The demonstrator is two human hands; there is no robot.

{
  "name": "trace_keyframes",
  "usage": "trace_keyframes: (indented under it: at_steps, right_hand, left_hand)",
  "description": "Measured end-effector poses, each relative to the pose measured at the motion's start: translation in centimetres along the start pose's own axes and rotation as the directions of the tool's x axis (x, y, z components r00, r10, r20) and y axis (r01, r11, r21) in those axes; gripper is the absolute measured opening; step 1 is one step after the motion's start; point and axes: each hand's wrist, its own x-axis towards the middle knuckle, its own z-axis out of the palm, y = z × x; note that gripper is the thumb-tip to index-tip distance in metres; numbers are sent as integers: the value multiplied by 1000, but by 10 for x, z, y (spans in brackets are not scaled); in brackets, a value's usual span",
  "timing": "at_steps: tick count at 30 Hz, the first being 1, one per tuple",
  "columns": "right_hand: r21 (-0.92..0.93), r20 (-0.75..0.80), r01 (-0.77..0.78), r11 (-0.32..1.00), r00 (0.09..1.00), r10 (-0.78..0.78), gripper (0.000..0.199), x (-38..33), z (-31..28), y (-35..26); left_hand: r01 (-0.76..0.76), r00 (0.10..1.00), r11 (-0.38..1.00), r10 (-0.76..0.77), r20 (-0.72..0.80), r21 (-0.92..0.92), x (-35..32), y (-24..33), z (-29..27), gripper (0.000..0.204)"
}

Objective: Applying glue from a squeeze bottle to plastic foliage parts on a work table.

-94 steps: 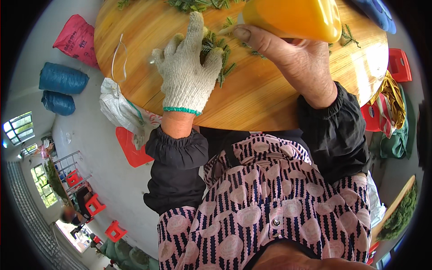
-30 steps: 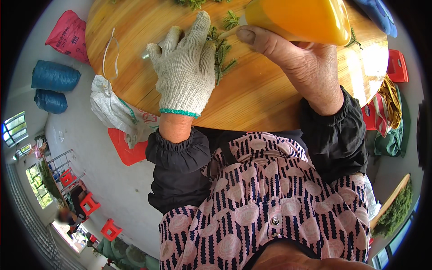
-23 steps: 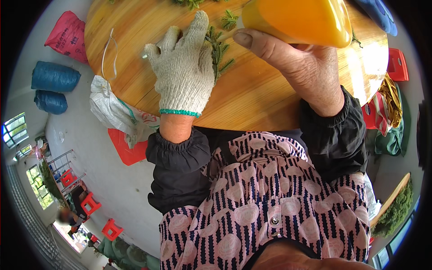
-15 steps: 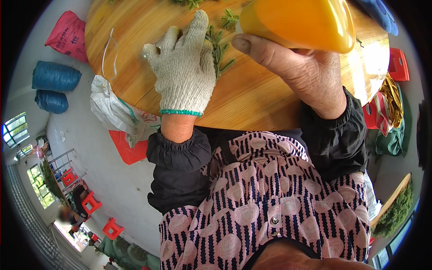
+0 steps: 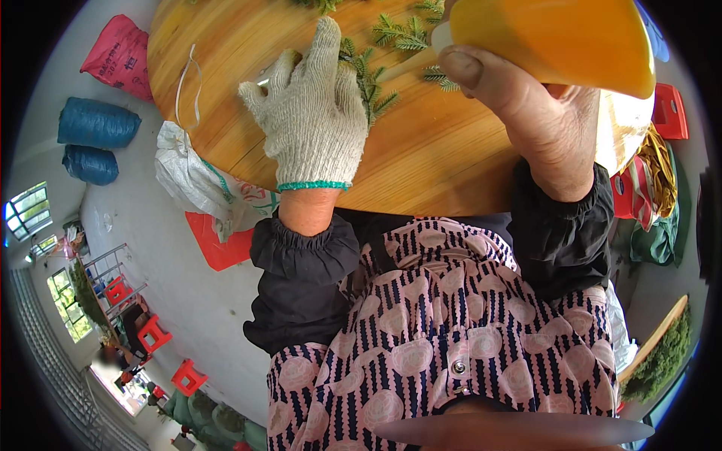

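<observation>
Round and wooden, the tabletop point(image 5: 421, 173) fills the upper part of your view, with grey floor, sacks and red stools curving away below and to the sides. Nearest you, both forearms in dark elastic-cuffed sleeves rise from your patterned smock toward the wood. Your left hand point(image 5: 312, 113), in a knitted work glove, lies palm down and spread flat on the tabletop, pinning a few green sprigs point(image 5: 368, 83) under and beside its fingers; it has crept a little further up the board than a second ago, and the sprigs have bunched closer under it. Your right hand point(image 5: 534, 120) is bare, thumb pressed along the lower edge of a large orange plastic tool point(image 5: 556, 37), closed firmly on it; over the last half second it has swung the orange body further across the top of the view, and its pale tip point(image 5: 440, 37) now sits just beside more sprigs point(image 5: 410, 30) at the far edge. That reads as gathering or scraping of the greens going on, with the bundle steadied and not yet lifted. Further left, a white sack point(image 5: 199, 180) hangs off the tabletop's rim.
</observation>
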Motion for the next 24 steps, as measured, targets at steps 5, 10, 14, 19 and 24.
trace_keyframes:
  at_steps: [5, 10, 14, 19, 24]
  right_hand:
    - [-167, 105, 223, 961, 973, -207, 28, 8, 3, -6]
    - [-171, 33, -7, 985, 999, 13, 40, 1, 5, -33]
    - [231, -19, -363, 903, 926, 377, 45, -1, 22, -32]
    - [-171, 114, 49, 984, 993, -29, 42, 3, 12, 3]
    - [-253, 7, -20, 967, 1000, 23, 38, 2, 18, -3]
  left_hand:
    - [74, 996, 997, -73, -43, 30, -5, -10, -20, 49]
    - [113, 993, 991, -116, -36, -72, -1, -4, -1, 50]
    - [151, 986, 972, -161, -40, -182, -2, -11, -8, 51]
    - [-21, 984, 956, -31, -174, -292, 1, -5, -18, 58]
    - [-13, 998, 973, 26, 53, -229, 2, -16, -8, 57]
